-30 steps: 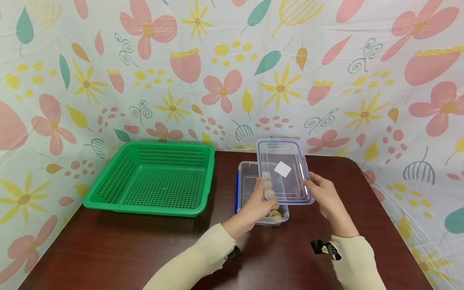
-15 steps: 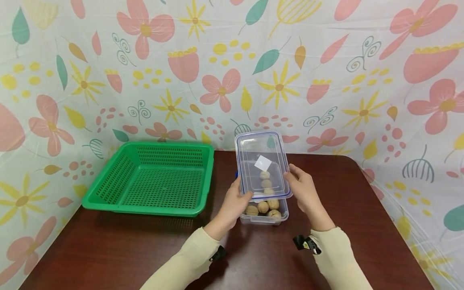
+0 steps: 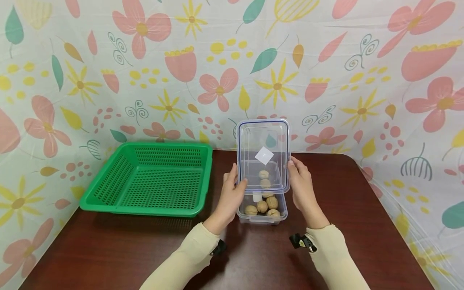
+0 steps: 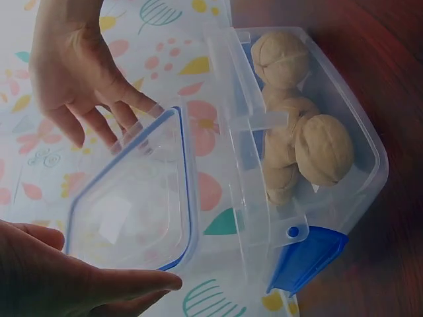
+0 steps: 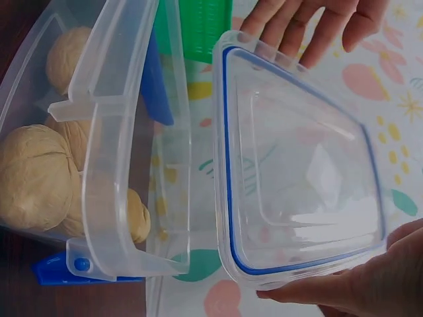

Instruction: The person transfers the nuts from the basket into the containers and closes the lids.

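A clear lid (image 3: 259, 135) with a blue seal and a white square label is held nearly upright over the back part of a clear plastic box (image 3: 261, 219). My left hand (image 3: 231, 194) grips its left edge, thumb on the near face. At the opposite edge my right hand (image 3: 302, 186) holds it, thumb along the side. Several walnuts (image 3: 271, 202) lie inside the uncovered box, some seen through the lid. In the left wrist view a blue latch (image 4: 310, 261) hangs folded down at the box's side.
To the left stands a green perforated plastic basket (image 3: 164, 187) with nothing in it. Both sit on a dark brown table (image 3: 348, 193). A flower-printed cloth (image 3: 232, 52) hangs right behind the table's back edge.
Both hands have carried the lid left and raised it more upright. More of the walnuts at the box's front now show beneath its lower edge.
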`<state>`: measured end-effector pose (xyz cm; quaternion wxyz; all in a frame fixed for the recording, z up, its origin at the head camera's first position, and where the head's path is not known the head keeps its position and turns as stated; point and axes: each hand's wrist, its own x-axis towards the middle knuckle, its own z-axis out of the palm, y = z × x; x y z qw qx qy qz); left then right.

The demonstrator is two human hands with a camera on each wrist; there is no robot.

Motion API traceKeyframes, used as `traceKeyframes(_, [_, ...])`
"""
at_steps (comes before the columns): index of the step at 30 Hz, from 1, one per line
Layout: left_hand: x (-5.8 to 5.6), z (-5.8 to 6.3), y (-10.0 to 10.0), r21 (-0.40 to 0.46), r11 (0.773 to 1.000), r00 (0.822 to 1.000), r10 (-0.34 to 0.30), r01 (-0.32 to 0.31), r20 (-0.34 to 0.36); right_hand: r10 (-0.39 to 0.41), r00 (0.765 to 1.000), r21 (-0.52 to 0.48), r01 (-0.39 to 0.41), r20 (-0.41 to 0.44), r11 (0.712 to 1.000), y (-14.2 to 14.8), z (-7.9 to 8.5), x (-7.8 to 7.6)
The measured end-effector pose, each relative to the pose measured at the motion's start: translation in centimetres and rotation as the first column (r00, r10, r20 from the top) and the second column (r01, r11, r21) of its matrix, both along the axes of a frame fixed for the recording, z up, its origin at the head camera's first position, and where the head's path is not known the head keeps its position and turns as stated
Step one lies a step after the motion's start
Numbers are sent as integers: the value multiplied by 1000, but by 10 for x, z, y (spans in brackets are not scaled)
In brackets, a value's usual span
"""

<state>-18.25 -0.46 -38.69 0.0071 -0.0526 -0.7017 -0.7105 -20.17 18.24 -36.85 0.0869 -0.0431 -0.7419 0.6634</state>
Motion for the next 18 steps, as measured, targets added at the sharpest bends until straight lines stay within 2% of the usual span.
traceKeyframes(5, [-2,0,0,-19,1000,1000,17,-17,-1,35,997,-115,-42,-64,992,0,-1,-1])
traceKeyframes(8, [-2,0,0,-16,1000,1000,21,-21,9,81,993,-135,-93,-91,987,1,-2,-1])
traceKeyframes(14, [-2,-2,-3,45,999,999,-1,0,32,139,982,-28,-143,-125,989,9,-1,1])
traceKeyframes(18, [-3,-4,-4,113,994,1000,-13,15,-20,173,979,-7,-175,-110,985,14,-1,1])
